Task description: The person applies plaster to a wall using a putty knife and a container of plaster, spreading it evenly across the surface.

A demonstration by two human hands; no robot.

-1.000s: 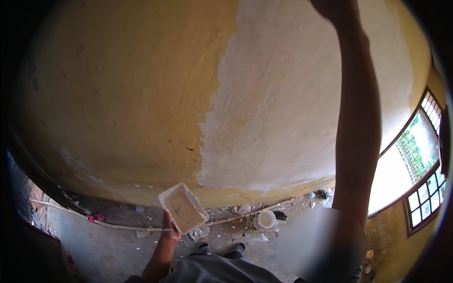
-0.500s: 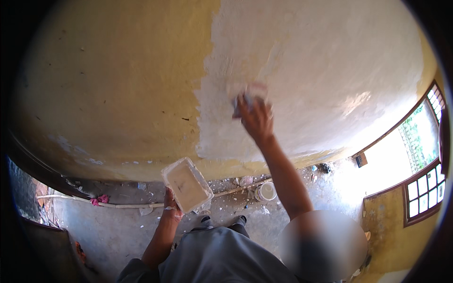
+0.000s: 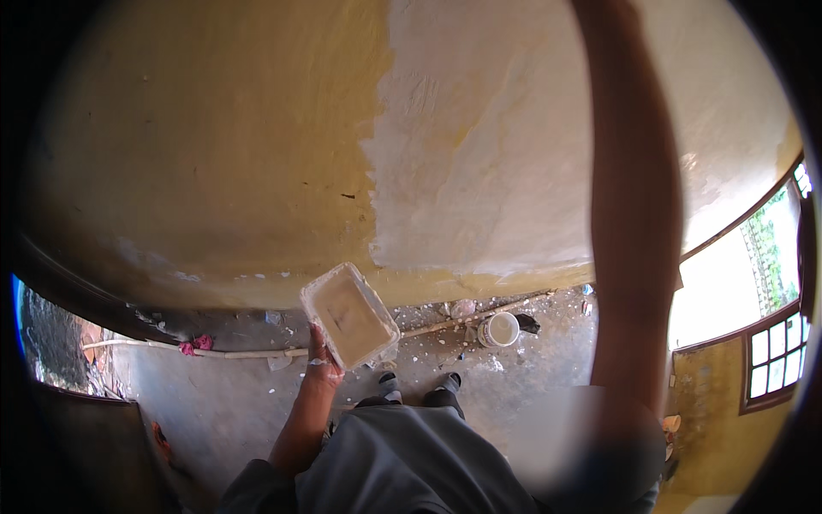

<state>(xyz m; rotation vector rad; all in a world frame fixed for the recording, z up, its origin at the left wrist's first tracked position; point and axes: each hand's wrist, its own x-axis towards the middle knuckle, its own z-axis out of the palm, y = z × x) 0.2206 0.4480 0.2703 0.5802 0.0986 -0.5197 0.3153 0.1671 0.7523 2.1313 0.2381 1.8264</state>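
Observation:
My left hand (image 3: 321, 355) grips a rectangular plastic container (image 3: 348, 313), low in the middle of the view, with creamy paint-like liquid inside and a crusted pale rim. My right forearm (image 3: 634, 223) reaches steeply up along the right side; the hand at its end is out of view past the top edge. In front of me is a curved-looking wall, ochre yellow (image 3: 214, 154) on the left and coated off-white (image 3: 479, 171) on the right, with a ragged border between.
A long pale pole (image 3: 218, 353) lies along the wall's foot among flakes and litter. A white bucket (image 3: 499, 329) stands near it, with a pink cloth (image 3: 197, 344) farther left. My feet are on concrete (image 3: 223, 411). A brown-framed window (image 3: 775, 360) and bright opening are at the right.
Half a second ago my right hand was low on the off-white area holding something blurred; it has since moved up out of view. The container in my left hand appears higher in the frame.

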